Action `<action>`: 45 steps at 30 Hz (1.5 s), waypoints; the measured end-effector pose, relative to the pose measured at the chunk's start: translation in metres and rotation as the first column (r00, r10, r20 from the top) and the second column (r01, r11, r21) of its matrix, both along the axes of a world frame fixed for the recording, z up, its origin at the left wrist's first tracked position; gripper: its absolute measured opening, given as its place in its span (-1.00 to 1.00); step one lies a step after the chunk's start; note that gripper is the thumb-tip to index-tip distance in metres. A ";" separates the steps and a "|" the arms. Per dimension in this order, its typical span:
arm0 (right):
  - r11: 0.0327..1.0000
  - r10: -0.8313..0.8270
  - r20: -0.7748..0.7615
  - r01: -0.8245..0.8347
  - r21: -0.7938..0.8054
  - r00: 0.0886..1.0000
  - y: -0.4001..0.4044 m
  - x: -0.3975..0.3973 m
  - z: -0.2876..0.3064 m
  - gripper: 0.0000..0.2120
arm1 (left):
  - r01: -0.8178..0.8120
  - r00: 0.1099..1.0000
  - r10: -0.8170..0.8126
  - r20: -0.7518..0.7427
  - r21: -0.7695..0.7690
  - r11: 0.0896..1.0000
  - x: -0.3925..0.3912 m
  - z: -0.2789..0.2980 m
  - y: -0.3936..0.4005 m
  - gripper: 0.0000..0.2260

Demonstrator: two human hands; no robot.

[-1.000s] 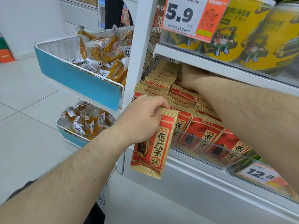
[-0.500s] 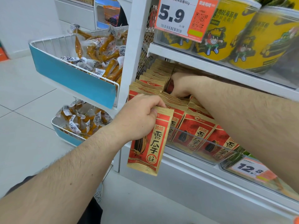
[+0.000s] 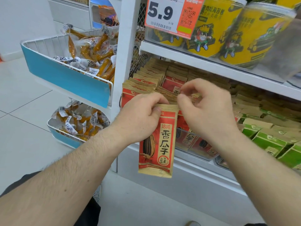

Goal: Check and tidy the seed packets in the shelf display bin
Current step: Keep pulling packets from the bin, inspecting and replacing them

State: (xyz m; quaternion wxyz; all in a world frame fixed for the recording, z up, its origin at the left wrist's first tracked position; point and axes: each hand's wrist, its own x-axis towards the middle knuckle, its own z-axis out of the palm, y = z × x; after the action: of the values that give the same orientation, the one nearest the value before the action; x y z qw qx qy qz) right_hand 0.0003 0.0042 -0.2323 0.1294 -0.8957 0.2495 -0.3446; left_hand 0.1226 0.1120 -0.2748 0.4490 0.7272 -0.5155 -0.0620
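The left hand (image 3: pixel 140 118) pinches the top edge of one red seed packet (image 3: pixel 158 144), thumb on the front and fingers curled over the back, so the packet hangs upright in front of the clear bin (image 3: pixel 187 144), outside it and below its rim. The right hand (image 3: pixel 206 111) sits just beside it, above the bin, with its fingers curled loosely; its fingertips reach the tops of the packets standing in the row, but blur keeps me from telling whether they pinch one or only touch.

Inside the bin the other red packets (image 3: pixel 146 82) stand in rows running back under the upper shelf (image 3: pixel 203 62), tan tops up, some leaning. To their right, on the same shelf level, are green packets (image 3: pixel 270 141) in a like arrangement.

On the upper shelf stand yellow tubs (image 3: pixel 216 30) with a cartoon figure, and a price tag (image 3: pixel 172 13) reading 5.9 hangs in front of them.

Left of the white upright (image 3: pixel 127 46), two wire baskets with blue fronts hold orange snack sticks in clear wrappers: an upper basket (image 3: pixel 65 77) and a lower basket (image 3: pixel 65 139) near the tiled floor (image 3: pixel 24 128).

Both bare forearms reach in from the bottom of the view.
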 end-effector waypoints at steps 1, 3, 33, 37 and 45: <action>0.986 -0.033 -0.022 0.037 0.163 0.999 0.003 -0.002 -0.007 -0.89 | 0.011 1.000 -0.011 0.012 -0.017 1.000 -0.004 -0.001 -0.001 -0.80; 0.896 -0.021 -0.053 0.042 0.443 0.998 0.005 -0.007 -0.023 -0.83 | 0.033 0.999 -0.032 0.038 -0.032 0.999 -0.013 -0.003 -0.004 -0.81; 0.444 -0.034 0.264 -0.222 0.868 0.964 -0.003 -0.053 -0.039 -0.69 | 0.130 0.666 -0.190 -0.721 -0.139 0.982 -0.023 -0.014 -0.012 -0.91; 0.441 -0.092 0.284 -0.217 0.871 0.954 -0.005 -0.053 -0.040 -0.73 | 0.241 0.618 -0.201 -0.760 -0.060 0.969 -0.027 -0.016 -0.009 -0.73; 0.424 0.152 0.190 -0.238 0.874 0.970 -0.012 -0.059 -0.040 -0.81 | 0.105 0.592 -0.136 -0.794 -0.092 0.990 -0.026 -0.012 -0.010 -0.71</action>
State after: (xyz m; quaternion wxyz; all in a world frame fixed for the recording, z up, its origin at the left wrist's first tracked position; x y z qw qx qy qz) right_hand -0.0589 -0.0081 -0.2721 0.6283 -0.7019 0.2821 -0.1814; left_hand 0.0969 0.1024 -0.2869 0.6394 0.5783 -0.3096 -0.4010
